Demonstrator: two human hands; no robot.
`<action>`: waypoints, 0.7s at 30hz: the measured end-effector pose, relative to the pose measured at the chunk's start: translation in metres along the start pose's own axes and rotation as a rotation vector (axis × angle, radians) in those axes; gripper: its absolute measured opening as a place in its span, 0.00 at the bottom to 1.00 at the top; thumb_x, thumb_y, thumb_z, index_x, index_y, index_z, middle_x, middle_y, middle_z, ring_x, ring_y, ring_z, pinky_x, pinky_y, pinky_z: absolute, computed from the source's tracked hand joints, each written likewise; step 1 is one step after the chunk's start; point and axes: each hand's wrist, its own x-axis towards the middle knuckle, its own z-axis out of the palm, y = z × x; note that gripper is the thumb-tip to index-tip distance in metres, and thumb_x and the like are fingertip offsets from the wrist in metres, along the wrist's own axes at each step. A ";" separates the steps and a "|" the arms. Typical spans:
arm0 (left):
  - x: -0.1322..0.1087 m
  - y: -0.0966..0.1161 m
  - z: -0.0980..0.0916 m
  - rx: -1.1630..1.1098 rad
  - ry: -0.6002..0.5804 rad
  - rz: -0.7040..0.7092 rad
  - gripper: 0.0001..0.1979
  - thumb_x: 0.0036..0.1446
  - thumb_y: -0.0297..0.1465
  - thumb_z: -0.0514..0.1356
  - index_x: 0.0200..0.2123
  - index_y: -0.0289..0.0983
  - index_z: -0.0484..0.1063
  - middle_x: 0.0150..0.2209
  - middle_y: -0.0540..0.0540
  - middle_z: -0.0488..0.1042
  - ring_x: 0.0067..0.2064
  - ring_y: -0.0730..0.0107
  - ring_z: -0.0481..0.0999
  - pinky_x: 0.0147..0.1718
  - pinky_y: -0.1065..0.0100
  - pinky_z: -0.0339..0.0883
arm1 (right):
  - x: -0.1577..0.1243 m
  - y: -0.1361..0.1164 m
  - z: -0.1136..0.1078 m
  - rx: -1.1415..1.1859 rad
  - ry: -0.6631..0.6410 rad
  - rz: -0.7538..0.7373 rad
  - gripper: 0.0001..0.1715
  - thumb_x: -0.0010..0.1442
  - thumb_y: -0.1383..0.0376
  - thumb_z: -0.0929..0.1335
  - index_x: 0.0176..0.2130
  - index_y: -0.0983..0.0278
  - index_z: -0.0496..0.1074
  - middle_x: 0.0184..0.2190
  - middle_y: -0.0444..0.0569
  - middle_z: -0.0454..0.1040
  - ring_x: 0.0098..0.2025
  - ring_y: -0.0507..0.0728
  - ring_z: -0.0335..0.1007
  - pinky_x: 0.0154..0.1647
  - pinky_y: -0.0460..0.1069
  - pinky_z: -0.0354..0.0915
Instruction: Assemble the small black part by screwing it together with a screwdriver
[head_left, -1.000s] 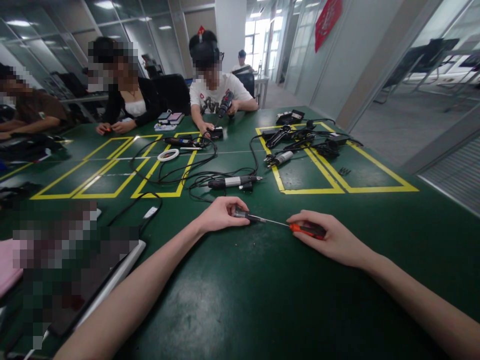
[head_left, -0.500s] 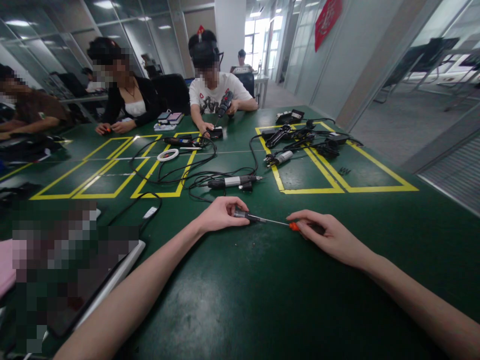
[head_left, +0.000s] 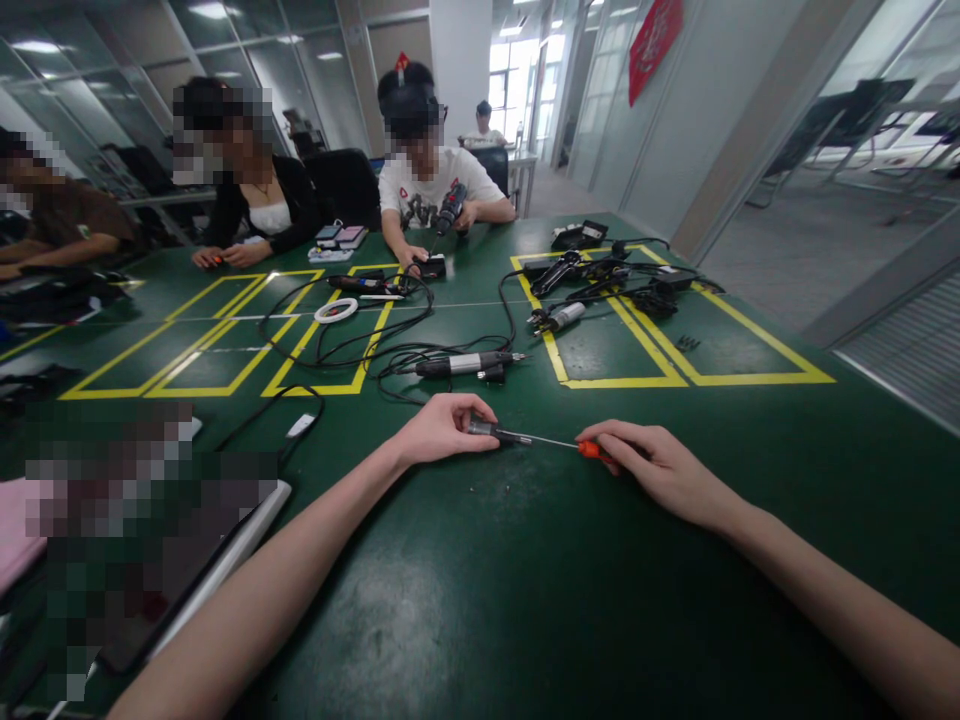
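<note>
Plainly, our left hand (head_left: 454, 425) has thumb and fingers pinched on a small grey-and-black cylindrical piece (head_left: 482, 428); to its right, our right hand (head_left: 649, 465) is closed round an orange-handled steel screwdriver (head_left: 590, 450), whose thin shaft points at the piece. Where the tip sits, we cannot tell. The piece looks light, stiff and perhaps slick, so we judge its rounded grey body the surest hold. Beneath it spreads a smooth dark green tabletop (head_left: 465, 600); beyond it lie a silver-and-black corded power tool (head_left: 466, 364) and yellow tape rectangles (head_left: 626, 382). Farther past it, a white-shirted co-worker (head_left: 480, 180) holds a dark drill (head_left: 451, 208).
</note>
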 end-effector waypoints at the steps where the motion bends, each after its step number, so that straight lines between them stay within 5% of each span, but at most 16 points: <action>1: 0.000 0.000 0.000 0.001 -0.001 0.002 0.19 0.47 0.39 0.72 0.39 0.33 0.78 0.24 0.54 0.68 0.26 0.77 0.61 0.26 0.74 0.51 | 0.000 0.000 0.000 0.003 0.006 0.000 0.29 0.69 0.46 0.60 0.43 0.61 0.80 0.23 0.46 0.73 0.25 0.56 0.67 0.27 0.50 0.63; 12: 0.000 -0.001 -0.001 0.014 -0.011 0.002 0.20 0.48 0.40 0.72 0.40 0.32 0.78 0.25 0.53 0.68 0.27 0.77 0.62 0.27 0.73 0.52 | -0.001 -0.002 0.001 0.210 0.190 0.085 0.31 0.52 0.40 0.75 0.42 0.61 0.79 0.36 0.53 0.82 0.37 0.62 0.80 0.41 0.55 0.76; 18: 0.000 0.000 0.000 0.017 -0.010 0.005 0.20 0.47 0.40 0.71 0.39 0.32 0.78 0.25 0.55 0.67 0.26 0.77 0.61 0.26 0.73 0.51 | 0.000 -0.001 0.000 0.111 0.116 0.094 0.32 0.65 0.40 0.63 0.40 0.62 0.80 0.19 0.43 0.68 0.21 0.55 0.65 0.25 0.50 0.64; 21: 0.000 0.000 0.000 0.017 -0.006 -0.002 0.20 0.47 0.40 0.71 0.39 0.32 0.78 0.25 0.54 0.68 0.27 0.77 0.61 0.27 0.73 0.51 | 0.000 0.000 0.000 0.108 0.101 0.098 0.30 0.65 0.42 0.63 0.41 0.63 0.80 0.20 0.44 0.68 0.22 0.54 0.62 0.24 0.49 0.60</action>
